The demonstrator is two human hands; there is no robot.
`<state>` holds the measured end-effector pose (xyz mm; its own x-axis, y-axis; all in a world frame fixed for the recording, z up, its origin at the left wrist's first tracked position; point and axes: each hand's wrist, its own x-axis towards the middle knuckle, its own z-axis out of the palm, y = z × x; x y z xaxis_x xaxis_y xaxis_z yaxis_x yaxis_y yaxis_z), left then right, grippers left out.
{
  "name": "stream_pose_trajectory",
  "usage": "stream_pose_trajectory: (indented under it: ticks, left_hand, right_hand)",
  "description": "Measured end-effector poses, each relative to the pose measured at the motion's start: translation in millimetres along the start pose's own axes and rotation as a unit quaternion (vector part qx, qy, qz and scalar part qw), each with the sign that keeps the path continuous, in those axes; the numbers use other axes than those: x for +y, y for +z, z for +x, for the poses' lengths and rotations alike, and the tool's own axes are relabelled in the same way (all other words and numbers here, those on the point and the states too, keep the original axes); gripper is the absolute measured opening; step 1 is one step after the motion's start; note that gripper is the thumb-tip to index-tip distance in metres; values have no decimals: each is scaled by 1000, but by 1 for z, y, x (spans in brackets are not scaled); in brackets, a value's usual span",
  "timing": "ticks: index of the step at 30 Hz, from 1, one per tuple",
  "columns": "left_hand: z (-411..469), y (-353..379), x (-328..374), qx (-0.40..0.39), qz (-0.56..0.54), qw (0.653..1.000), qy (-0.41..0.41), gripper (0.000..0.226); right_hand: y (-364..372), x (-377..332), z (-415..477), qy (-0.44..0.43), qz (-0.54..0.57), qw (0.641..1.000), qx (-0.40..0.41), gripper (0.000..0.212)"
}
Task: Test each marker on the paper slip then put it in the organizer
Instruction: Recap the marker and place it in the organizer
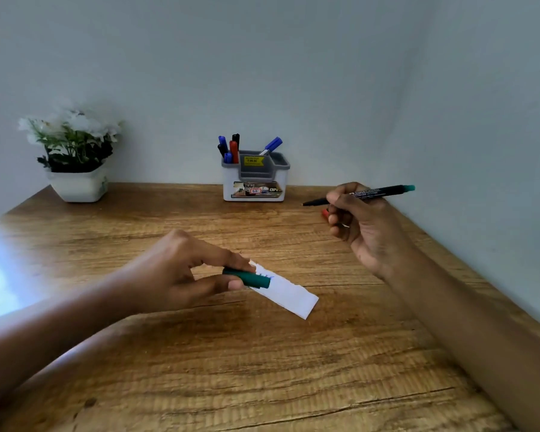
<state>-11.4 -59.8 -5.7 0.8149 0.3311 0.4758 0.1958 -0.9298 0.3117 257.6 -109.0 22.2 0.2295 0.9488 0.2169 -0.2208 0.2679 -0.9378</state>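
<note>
Your left hand [181, 272] pinches a green cap [248, 278] between the thumb and the fingertips, its open end pointing right. The cap sits over the near-left end of the paper slip [289, 296]; you cannot tell whether it touches the paper. The slip lies flat near the middle of the tabletop [262, 369], running diagonally toward the near right, with faint ink marks just beside the cap.

Your right hand [360, 226] is raised toward the right edge of the tabletop, its fingers curled around an uncapped marker [368, 193]. The marker has a black barrel with white lettering and a green rear end, and it lies nearly level with its tip pointing left, well apart from the slip. A small red object [325, 213] shows just under those fingers; it is too hidden to identify.

At the middle of the far edge, against the wall, stands the organizer [228, 182], white with grey inserts and stickers. Its left compartment holds several capped markers [234, 149] in blue, black and red, and one blue marker [272, 145] leans in a compartment to their right. A white pot of white flowers [78, 185] stands at the far left corner.
</note>
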Motion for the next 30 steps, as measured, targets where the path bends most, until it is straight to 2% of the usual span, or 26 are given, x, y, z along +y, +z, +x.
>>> stream_pose_trajectory:
  ticks: [3, 5, 7, 10, 15, 30]
  left_hand:
    - [-3, 5, -3, -49, 24, 996, 64, 33]
    - [-4, 7, -7, -72, 41, 994, 71, 31]
    - [-5, 10, -12, -81, 49, 993, 69, 31]
    - [-4, 14, -17, -86, 52, 993, 65, 32]
    - [-4, 19, -22, -92, 50, 992, 71, 33]
    - [-4, 20, -25, -89, 21, 993, 72, 32]
  right_hand:
    - [7, 9, -11, 46, -85, 994, -54, 16]
    - [14, 16, -21, 89, -140, 979, -120, 14]
    - [18, 21, -25, 114, -186, 964, -149, 12]
    - [20, 26, -26, 122, -215, 955, -162, 12]
    - [24, 35, -30, 86, -279, 937, -191, 13]
    - [26, 42, -28, 87, -320, 924, -191, 9]
